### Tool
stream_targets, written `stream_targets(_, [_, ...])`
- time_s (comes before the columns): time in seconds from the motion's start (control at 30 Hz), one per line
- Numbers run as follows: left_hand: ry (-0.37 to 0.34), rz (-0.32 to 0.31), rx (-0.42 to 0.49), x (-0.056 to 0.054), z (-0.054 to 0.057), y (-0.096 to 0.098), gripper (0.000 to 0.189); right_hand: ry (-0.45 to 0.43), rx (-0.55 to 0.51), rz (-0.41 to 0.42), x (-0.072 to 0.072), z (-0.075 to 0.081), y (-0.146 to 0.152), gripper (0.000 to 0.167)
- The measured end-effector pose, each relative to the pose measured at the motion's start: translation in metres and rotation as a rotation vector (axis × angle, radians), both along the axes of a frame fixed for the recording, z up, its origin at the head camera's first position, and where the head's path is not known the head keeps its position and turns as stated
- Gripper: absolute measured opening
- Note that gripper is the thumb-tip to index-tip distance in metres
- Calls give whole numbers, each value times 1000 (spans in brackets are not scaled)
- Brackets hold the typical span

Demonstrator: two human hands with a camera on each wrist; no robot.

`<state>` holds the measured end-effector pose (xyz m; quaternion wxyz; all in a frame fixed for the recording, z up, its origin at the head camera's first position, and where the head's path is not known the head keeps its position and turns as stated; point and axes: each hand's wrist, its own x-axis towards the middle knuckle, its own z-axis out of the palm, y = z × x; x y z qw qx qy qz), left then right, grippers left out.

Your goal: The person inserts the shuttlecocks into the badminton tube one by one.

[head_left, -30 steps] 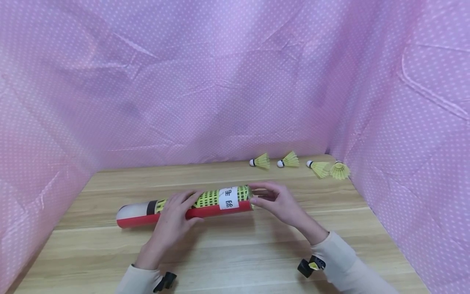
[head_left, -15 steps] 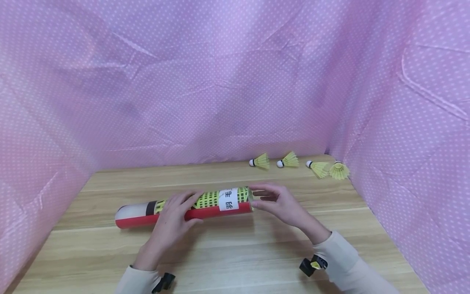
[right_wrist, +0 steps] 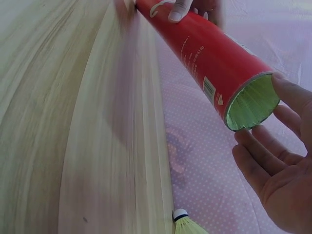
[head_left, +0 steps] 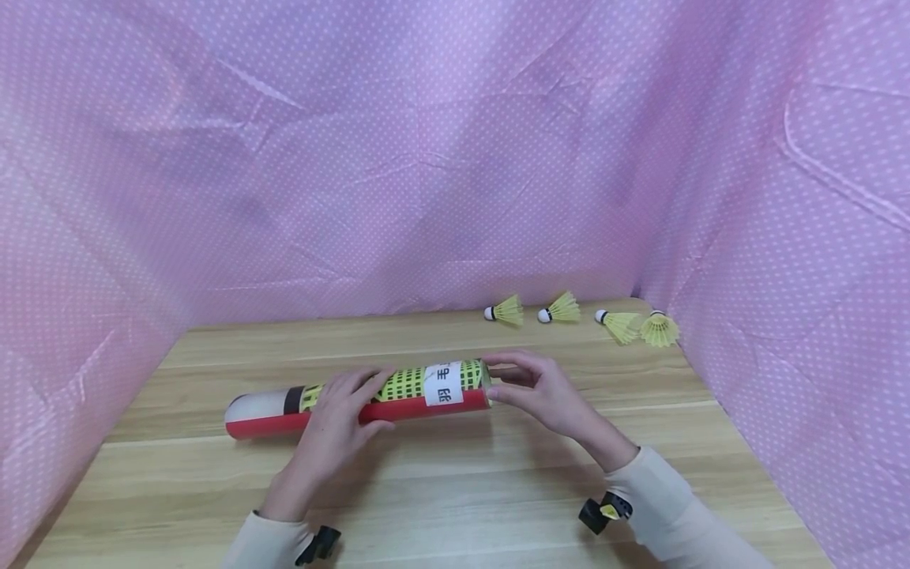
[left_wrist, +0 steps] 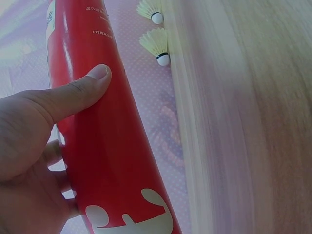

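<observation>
Since half a second ago, the tube (head_left: 401,399) and both hands have hardly shifted. Red, patterned yellow and black, it slants above 7 o'clock of the table (head_left: 483,482), mouth toward 3 o'clock, showing yellow-green ribbing inside. The left hand (head_left: 337,431) grips its middle; the right hand (head_left: 543,395), fingers spread, touches its rim. Four shuttlecocks (head_left: 562,309) lie toward 2 o'clock.

Left wrist view: tube (left_wrist: 105,141) cut off both ends, small print (left_wrist: 101,33) illegible; right wrist view: shuttlecock (right_wrist: 187,225) cropped.
</observation>
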<state>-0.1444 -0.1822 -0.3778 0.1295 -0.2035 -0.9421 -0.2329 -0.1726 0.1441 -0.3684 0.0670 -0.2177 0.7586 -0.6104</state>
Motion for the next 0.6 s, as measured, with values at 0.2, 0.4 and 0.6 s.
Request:
stream_targets(0.2, [-2, -10, -12, -2, -1, 0, 86, 21, 45, 5, -2, -1, 5, 46])
stream_targets(0.4, [-7, -4, -14, -2, -1, 1, 85, 40, 61, -30, -3, -3, 17, 46])
stream_targets(0.6, [-8, -4, -19, -2, -1, 0, 85, 89, 92, -145, -11, -11, 43, 43])
